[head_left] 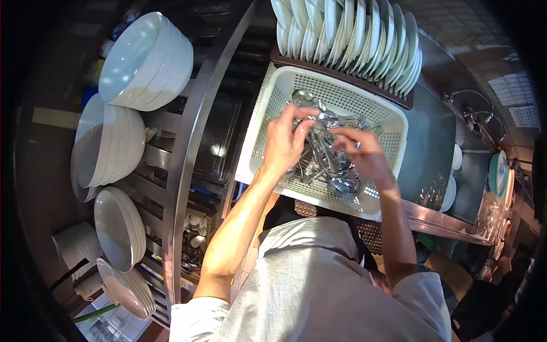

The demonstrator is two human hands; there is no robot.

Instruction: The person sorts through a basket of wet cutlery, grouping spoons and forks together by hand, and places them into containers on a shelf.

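1. Reference part: one cream, rectangular, perforated plastic basket (pixel 342 94).
2. Shiny silver metal cutlery (pixel 326 157) lies inside the basket in a loose, tangled heap. Surfaces are reflective; handles cross in several directions. Rounded spoon bowls show near the basket's far-left corner and near wall; fork tines show toward its right side.
3. Left hand (pixel 285 137): over the basket's left half, at the heap, thumb and forefinger curled toward each other. Whether they pinch a piece cannot be told.
4. Right hand (pixel 364 151): over the basket's right half, fingers bent toward the heap, partly blurred. Its grip cannot be told.
5. Count: two hands, one basket, one heap. Individual cutlery pieces overlap too much to count.
6. Beyond the basket: one dark brown rack (pixel 401 101) holding upright round white plates (pixel 347 34), too overlapped for an exact count.
7. Left of the basket: two stacks of deep white bowls (pixel 145 62) and two stacks of shallow white dishes (pixel 119 228).
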